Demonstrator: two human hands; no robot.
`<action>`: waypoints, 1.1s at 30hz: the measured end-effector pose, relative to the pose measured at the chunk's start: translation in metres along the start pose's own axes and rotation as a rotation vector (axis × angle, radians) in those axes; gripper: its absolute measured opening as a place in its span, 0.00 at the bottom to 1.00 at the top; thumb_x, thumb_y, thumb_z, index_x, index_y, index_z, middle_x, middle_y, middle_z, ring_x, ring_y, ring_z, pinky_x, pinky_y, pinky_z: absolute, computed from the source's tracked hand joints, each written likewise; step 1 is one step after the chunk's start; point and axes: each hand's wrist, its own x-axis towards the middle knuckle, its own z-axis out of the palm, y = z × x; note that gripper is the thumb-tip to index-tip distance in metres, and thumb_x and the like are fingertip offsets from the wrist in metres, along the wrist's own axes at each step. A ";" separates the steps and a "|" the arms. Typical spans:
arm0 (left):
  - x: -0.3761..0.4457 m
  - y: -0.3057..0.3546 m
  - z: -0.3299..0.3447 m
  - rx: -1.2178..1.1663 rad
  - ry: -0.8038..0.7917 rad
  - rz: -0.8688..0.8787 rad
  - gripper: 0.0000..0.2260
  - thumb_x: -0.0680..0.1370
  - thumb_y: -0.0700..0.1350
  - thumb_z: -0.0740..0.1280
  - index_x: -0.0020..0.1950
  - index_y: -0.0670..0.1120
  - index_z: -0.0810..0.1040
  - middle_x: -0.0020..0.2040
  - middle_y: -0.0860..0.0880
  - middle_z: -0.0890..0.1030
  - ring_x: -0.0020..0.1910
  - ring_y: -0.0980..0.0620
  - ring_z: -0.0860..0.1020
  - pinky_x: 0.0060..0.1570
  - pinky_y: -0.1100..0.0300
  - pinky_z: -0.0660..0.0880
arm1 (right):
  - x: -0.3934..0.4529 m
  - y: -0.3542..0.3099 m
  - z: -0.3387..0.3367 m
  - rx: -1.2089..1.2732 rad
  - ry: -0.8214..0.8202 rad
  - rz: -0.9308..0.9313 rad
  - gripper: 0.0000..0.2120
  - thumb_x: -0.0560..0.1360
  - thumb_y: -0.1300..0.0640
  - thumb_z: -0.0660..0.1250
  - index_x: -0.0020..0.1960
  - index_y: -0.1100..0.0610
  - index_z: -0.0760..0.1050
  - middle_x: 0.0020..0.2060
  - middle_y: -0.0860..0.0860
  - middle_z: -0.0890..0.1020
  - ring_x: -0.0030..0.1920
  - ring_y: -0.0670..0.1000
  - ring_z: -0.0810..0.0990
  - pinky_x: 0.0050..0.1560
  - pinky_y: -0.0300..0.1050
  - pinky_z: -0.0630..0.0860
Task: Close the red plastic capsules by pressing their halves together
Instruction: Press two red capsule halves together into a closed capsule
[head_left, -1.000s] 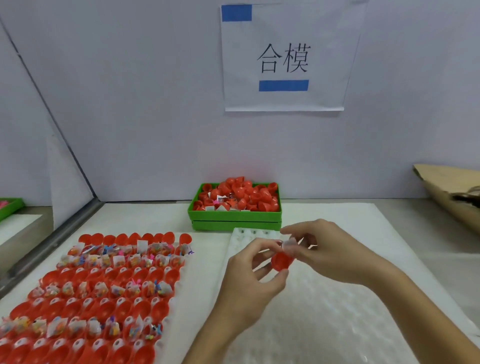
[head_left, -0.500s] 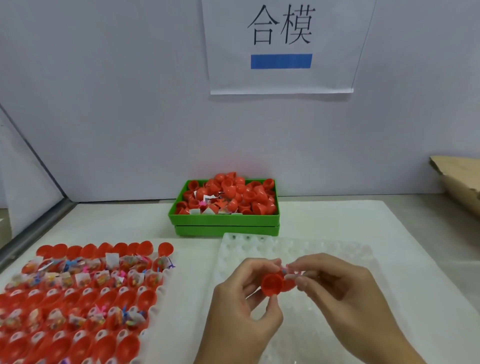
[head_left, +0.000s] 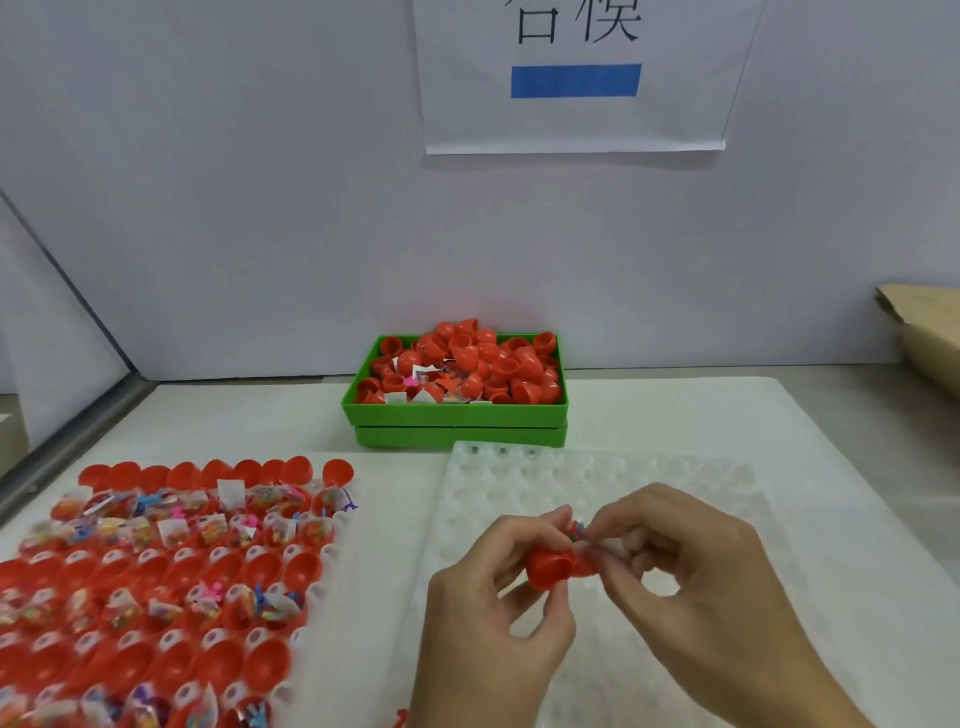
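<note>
Two hands (head_left: 597, 587) pinching one red capsule (head_left: 553, 564), two stacked green bins (head_left: 457, 421)

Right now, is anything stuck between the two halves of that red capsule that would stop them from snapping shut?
Possibly. A small toy packet pokes out at the top of the red capsule, where the left hand and the right hand grip it. It seems to need tucking in first. Nothing else visible blocks the halves.
</note>
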 end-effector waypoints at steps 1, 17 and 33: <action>0.000 0.000 0.000 0.023 -0.004 0.020 0.18 0.68 0.32 0.68 0.43 0.57 0.81 0.53 0.55 0.86 0.56 0.54 0.83 0.49 0.64 0.80 | 0.000 -0.001 -0.001 -0.012 -0.002 0.006 0.16 0.67 0.69 0.77 0.39 0.48 0.81 0.35 0.47 0.81 0.32 0.51 0.81 0.33 0.43 0.78; -0.002 0.004 -0.001 0.031 -0.004 -0.024 0.16 0.69 0.35 0.69 0.43 0.57 0.80 0.53 0.55 0.86 0.55 0.53 0.84 0.48 0.63 0.80 | 0.000 -0.007 -0.007 -0.170 -0.025 -0.079 0.20 0.69 0.70 0.75 0.52 0.47 0.81 0.37 0.40 0.82 0.36 0.40 0.82 0.37 0.33 0.77; 0.000 0.010 -0.003 -0.098 -0.005 -0.082 0.15 0.68 0.34 0.70 0.44 0.55 0.81 0.52 0.50 0.86 0.51 0.47 0.85 0.45 0.61 0.81 | -0.004 -0.005 -0.010 0.044 -0.005 -0.015 0.16 0.71 0.60 0.72 0.56 0.44 0.80 0.45 0.43 0.81 0.39 0.50 0.81 0.34 0.42 0.78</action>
